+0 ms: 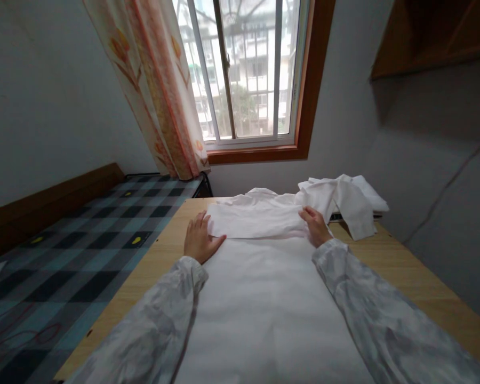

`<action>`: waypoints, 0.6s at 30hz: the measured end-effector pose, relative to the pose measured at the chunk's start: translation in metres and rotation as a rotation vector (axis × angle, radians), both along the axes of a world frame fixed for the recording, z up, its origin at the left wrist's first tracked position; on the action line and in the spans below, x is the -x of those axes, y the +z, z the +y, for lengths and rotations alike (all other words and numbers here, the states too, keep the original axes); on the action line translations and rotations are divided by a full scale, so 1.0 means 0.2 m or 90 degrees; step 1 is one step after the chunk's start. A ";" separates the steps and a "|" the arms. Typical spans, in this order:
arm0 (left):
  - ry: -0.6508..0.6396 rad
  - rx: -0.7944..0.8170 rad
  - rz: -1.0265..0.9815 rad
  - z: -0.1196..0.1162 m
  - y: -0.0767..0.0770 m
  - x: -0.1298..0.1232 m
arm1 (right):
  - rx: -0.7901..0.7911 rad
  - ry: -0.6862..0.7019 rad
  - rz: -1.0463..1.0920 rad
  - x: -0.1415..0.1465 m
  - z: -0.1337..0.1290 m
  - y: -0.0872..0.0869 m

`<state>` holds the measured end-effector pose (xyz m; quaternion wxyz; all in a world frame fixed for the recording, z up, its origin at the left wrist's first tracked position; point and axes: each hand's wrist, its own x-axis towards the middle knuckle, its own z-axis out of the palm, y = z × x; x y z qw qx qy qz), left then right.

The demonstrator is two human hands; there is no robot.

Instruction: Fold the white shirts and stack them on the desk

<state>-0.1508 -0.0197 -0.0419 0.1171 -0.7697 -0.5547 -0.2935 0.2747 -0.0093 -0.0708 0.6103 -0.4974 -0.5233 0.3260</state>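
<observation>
A long white cloth [264, 298] lies flat on the wooden table [172, 224], running from the near edge to the far part. At its far end is a folded white band [258, 221]. My left hand [202, 237] rests on the band's left end, its fingers spread and its thumb pointing right. At the right end, my right hand [315, 225] has thumb and fingers pinched on the band's edge. Behind the band is more crumpled white fabric.
A white garment pile [340, 197] sits at the table's back right, over a dark object. Left of the table is a bed with a checked cover [104, 250]. A curtain [164, 90] and window stand behind, and a wooden shelf [436, 42] hangs upper right.
</observation>
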 end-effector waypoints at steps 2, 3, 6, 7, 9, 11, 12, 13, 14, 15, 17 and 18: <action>0.003 0.035 -0.024 0.00 -0.03 0.07 | 0.020 -0.065 0.049 -0.06 -0.03 0.03; -0.014 0.067 -0.035 0.00 -0.04 0.10 | 0.036 -0.106 0.065 -0.10 -0.05 0.03; -0.079 0.148 -0.049 0.02 -0.04 0.13 | 0.084 -0.190 0.053 -0.22 -0.17 0.03; -0.083 0.155 -0.051 0.02 -0.03 0.13 | 0.093 -0.191 0.023 -0.26 -0.21 0.02; -0.054 0.150 -0.057 0.04 -0.02 0.12 | 0.101 -0.177 -0.038 -0.33 -0.31 0.00; 0.000 0.148 -0.066 0.05 0.00 0.08 | 0.113 -0.163 -0.054 -0.38 -0.38 -0.02; 0.032 0.156 -0.073 0.05 0.01 0.06 | 0.123 -0.157 -0.046 -0.40 -0.41 -0.02; 0.068 0.170 -0.087 0.05 0.02 0.04 | 0.134 -0.149 -0.036 -0.41 -0.42 -0.03; 0.106 0.185 -0.105 0.05 0.03 0.01 | 0.145 -0.138 -0.028 -0.42 -0.43 -0.03; 0.144 0.200 -0.125 0.05 0.05 -0.01 | 0.155 -0.124 -0.028 -0.43 -0.44 -0.03; 0.209 0.224 -0.151 0.06 0.07 -0.04 | 0.166 -0.090 -0.046 -0.43 -0.43 -0.02; 0.230 0.231 -0.148 0.06 0.07 -0.04 | 0.166 -0.070 -0.064 -0.42 -0.43 -0.01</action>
